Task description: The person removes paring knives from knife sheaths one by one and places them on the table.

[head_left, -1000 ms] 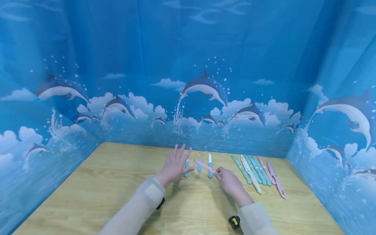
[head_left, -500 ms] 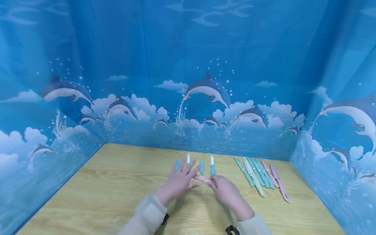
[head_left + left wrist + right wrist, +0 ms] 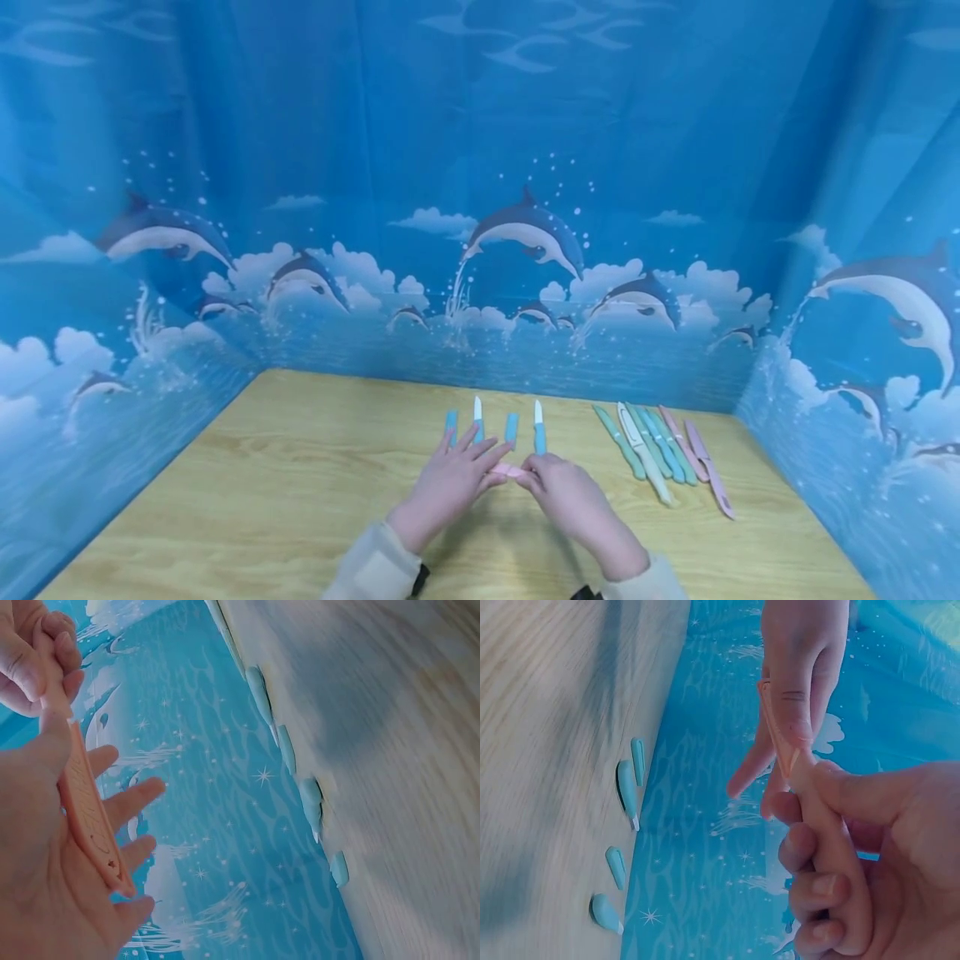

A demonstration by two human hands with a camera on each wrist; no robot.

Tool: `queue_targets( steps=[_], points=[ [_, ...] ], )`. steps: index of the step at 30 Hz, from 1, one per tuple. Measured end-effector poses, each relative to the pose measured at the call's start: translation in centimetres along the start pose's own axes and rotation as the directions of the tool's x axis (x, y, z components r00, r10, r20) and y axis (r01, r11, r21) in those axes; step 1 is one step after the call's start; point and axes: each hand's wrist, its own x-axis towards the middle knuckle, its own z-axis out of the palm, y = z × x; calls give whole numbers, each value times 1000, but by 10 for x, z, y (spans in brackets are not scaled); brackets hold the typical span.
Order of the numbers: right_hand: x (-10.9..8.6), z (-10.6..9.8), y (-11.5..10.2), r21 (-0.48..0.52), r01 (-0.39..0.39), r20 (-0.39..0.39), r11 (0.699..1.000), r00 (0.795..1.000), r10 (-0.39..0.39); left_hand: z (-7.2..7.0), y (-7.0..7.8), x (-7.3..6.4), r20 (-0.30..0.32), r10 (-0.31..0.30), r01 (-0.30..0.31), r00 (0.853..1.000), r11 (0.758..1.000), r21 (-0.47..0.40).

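A pink sheathed knife (image 3: 508,471) is held between both hands above the table. My right hand (image 3: 573,500) grips its smooth handle (image 3: 838,855), fingers curled round it. Across the palm of my left hand (image 3: 450,487) lies the pink sheath (image 3: 91,810) with raised lettering, pinned by the thumb near the handle end, while the other fingers spread out. The blade is hidden. Just beyond the hands lie a blue knife (image 3: 539,432) and another blue knife (image 3: 477,410), both with bare white blades. A blue sheath (image 3: 512,427) and a second blue sheath (image 3: 452,419) lie beside them.
On the right of the wooden table (image 3: 262,475) lies a row of several knives in green, white, blue and pink, including a white knife (image 3: 645,454) and a pinkish-purple knife (image 3: 710,471). A blue dolphin-print curtain (image 3: 420,333) encloses the back and sides.
My right hand has brought the pink knife left and nearer to the body. My left hand has come down to meet it, and its thumb now holds the sheath.
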Motion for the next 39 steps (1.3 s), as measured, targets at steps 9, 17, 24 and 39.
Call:
queue_targets(
  steps=[9,17,24,39],
  points=[
    [-1,-6,1,64,-5,45,998,999,2,0,1,0,-27,36,-38,999,994,-101],
    [1,-2,6,119,30,83,992,996,-40,1,-3,-4,-32,40,-43,999,991,-129],
    [1,-2,10,173,1,97,985,995,-18,-1,-1,-4,-4,16,-16,1000,990,-143],
    [5,3,16,271,-28,142,962,990,-11,-1,-1,-3,22,-22,24,1000,995,-95]
  ],
)
